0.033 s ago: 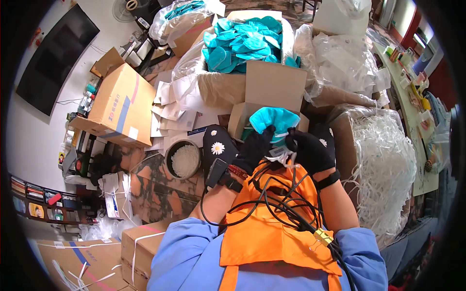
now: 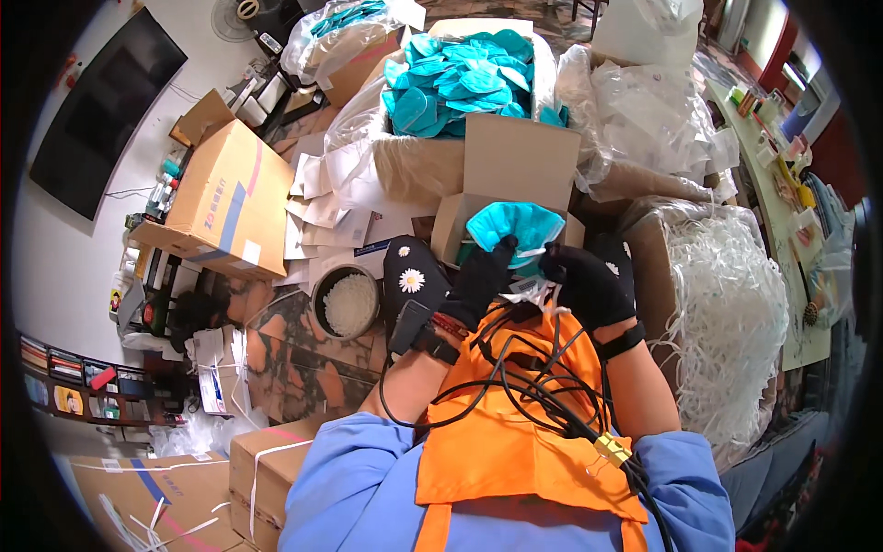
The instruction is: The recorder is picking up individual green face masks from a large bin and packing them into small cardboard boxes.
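A teal cup-shaped face mask [image 2: 511, 224] is held up in front of my lap, over an open small carton [image 2: 521, 161]. My left hand [image 2: 484, 281], in a black glove, has its fingertips closed on the mask's lower edge. My right hand [image 2: 589, 281], gloved in black too, is closed with its thumb and fingertips pinching a white strap at the mask's right side. More teal material shows below the mask, partly hidden by the fingers. White strap ends [image 2: 543, 299] hang between my hands above the orange apron [image 2: 533, 442].
Ahead stands a box [image 2: 418, 164] heaped with teal masks. On the right is a carton of white straps [image 2: 727, 313]. A round bowl of white bits [image 2: 348, 304] sits left of my knee. Black cables [image 2: 515, 373] loop across my lap. Cardboard boxes [image 2: 230, 198] stand at left.
The mask has shifted slightly left and spread flatter. My right fingertips now show a white strap pinched between them. My left hand has barely moved.
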`<state>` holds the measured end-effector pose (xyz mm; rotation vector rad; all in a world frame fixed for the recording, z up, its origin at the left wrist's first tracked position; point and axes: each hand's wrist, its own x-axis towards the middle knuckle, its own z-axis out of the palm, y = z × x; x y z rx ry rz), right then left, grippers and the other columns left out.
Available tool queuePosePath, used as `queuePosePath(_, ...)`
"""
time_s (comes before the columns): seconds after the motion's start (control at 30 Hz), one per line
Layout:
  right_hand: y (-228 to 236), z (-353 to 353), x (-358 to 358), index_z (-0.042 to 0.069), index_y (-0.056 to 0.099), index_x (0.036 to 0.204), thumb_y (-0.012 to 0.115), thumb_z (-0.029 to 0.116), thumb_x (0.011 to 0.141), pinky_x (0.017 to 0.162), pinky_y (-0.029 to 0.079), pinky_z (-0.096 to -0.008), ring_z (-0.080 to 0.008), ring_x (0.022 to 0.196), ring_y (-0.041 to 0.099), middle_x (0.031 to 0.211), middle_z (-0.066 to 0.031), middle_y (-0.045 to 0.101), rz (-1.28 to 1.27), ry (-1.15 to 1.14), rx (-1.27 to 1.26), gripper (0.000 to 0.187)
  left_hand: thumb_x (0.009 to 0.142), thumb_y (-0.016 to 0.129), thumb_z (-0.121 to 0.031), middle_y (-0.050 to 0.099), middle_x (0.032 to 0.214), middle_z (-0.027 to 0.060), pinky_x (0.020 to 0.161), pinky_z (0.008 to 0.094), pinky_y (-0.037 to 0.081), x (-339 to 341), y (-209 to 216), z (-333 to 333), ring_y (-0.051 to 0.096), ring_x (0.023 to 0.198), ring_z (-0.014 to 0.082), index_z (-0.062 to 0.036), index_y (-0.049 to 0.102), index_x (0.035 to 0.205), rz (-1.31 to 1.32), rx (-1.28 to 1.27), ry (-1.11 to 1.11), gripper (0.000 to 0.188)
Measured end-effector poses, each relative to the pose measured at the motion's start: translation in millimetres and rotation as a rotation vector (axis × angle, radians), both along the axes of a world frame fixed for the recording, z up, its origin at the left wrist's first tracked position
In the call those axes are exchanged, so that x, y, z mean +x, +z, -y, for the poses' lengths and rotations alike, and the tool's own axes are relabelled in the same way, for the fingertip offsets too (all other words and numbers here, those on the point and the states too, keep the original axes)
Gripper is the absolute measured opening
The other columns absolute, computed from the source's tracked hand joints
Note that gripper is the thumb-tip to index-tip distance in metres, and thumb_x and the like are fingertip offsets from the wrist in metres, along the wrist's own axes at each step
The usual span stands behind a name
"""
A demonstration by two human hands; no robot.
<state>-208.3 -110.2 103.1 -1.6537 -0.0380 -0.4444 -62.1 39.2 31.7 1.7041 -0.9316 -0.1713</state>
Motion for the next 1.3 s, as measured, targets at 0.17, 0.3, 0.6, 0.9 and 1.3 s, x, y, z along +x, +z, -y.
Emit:
queuePosePath(0.17,9,4,8,-0.001,0.06,0.118,0.061,0.015,0.089,0.075,0.047,-0.0245,-0.0106,0.081,0.06,0.092,-0.0048,0.067,-0.382,0.066,0.388,0.033,0.093,0.06,-0.024,0.062,0.076,0.0066,0.05,0.0304,0.042,-7,48,0,0.057,0.058,0.0119,-0.0065,0.059,0.108,-0.584,0.072,0.002,0.023)
queuePosePath(0.3,9,-3,9,-0.002,0.062,0.114,0.059,0.018,0.091,0.076,0.048,-0.025,-0.0103,0.082,0.061,0.09,-0.0052,0.068,-0.354,-0.012,0.243,0.03,0.093,0.06,-0.03,0.062,0.086,-0.0006,0.062,0.0253,0.044,-12,54,-7,0.056,0.072,0.0065,-0.0066,0.061,0.106,-0.786,-0.244,-0.236,0.027)
queuePosePath(0.6,35,-4,-2,-0.003,0.064,0.11,0.057,0.019,0.093,0.075,0.047,-0.0252,-0.0108,0.083,0.061,0.091,-0.0071,0.069,-0.529,0.074,0.052,0.029,0.093,0.06,-0.028,0.061,0.11,0.0023,0.09,0.0275,0.046,-6,41,-5,0.057,0.099,0.0114,-0.0046,0.057,0.117,-0.863,-0.18,-0.341,0.034)
queuePosePath(0.9,32,15,-9,-0.001,0.059,0.117,0.059,0.02,0.089,0.073,0.047,-0.0216,-0.0116,0.083,0.062,0.097,-0.005,0.065,-0.432,-0.09,0.589,0.035,0.091,0.062,-0.027,0.063,0.078,0.0101,0.055,0.0339,0.045,-13,26,9,0.06,0.064,0.0245,-0.0062,0.06,0.097,-0.163,-0.175,-0.055,0.022)
queuePosePath(1.3,35,-21,-4,0.003,0.066,0.092,0.062,0.031,0.088,0.051,0.041,-0.0215,-0.0086,0.061,0.057,0.076,-0.003,0.064,-0.604,0.0,0.543,0.029,0.093,0.057,-0.026,0.063,0.09,0.0176,0.069,0.0395,0.047,-19,55,4,0.061,0.082,0.0355,-0.0036,0.058,0.102,0.054,0.043,-0.031,0.024)
